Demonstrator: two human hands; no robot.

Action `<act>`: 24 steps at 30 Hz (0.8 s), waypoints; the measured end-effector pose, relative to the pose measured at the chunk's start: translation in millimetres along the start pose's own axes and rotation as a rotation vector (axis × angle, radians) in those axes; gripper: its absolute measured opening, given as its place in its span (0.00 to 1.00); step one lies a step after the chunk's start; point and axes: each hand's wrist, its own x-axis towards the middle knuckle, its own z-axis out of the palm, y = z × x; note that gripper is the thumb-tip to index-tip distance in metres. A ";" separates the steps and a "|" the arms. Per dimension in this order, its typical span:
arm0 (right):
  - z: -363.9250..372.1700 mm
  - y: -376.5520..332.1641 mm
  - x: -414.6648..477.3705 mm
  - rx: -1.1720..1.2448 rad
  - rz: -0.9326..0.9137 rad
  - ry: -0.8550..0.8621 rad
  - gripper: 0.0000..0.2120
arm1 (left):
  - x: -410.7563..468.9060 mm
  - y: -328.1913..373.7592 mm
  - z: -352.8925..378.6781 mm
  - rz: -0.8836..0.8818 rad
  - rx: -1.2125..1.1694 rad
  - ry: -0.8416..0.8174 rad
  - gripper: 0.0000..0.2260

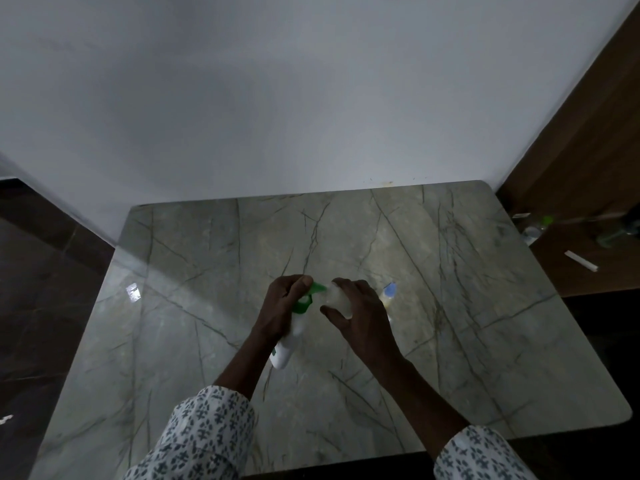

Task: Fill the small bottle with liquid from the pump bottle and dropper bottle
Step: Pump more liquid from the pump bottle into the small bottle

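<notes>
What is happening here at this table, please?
A person is working with both hands over a marble table. The left hand holds a white pump bottle with a green pump head, tilted toward the right. The right hand holds a small pale bottle at the pump's spout, apparently to be filled. A bottle with a blue cap stands behind the right hand, untouched. Whether liquid is flowing cannot be seen.

Domestic interior, dimly lit. A glossy marble-patterned counter (433, 271) with rounded corners abuts a plain white wall (277, 98). Dark floor tiles (41, 289) at left and a brown wooden panel (588, 133) at right suggest a home, not a laboratory.
</notes>
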 end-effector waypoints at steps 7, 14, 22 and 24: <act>1.4 3.6 -0.2 -0.035 -0.007 -0.002 0.24 | 5.3 -4.8 -0.9 0.010 0.005 0.005 0.15; 0.2 6.3 -2.0 -0.020 0.002 0.003 0.24 | 10.7 -10.6 1.7 0.011 0.009 0.012 0.17; -6.9 2.5 4.3 -0.024 0.002 0.010 0.24 | 10.6 -2.6 1.9 0.029 0.060 0.029 0.17; -7.2 2.9 4.1 -0.037 0.002 0.006 0.24 | 11.3 -3.9 1.3 0.025 0.046 0.026 0.18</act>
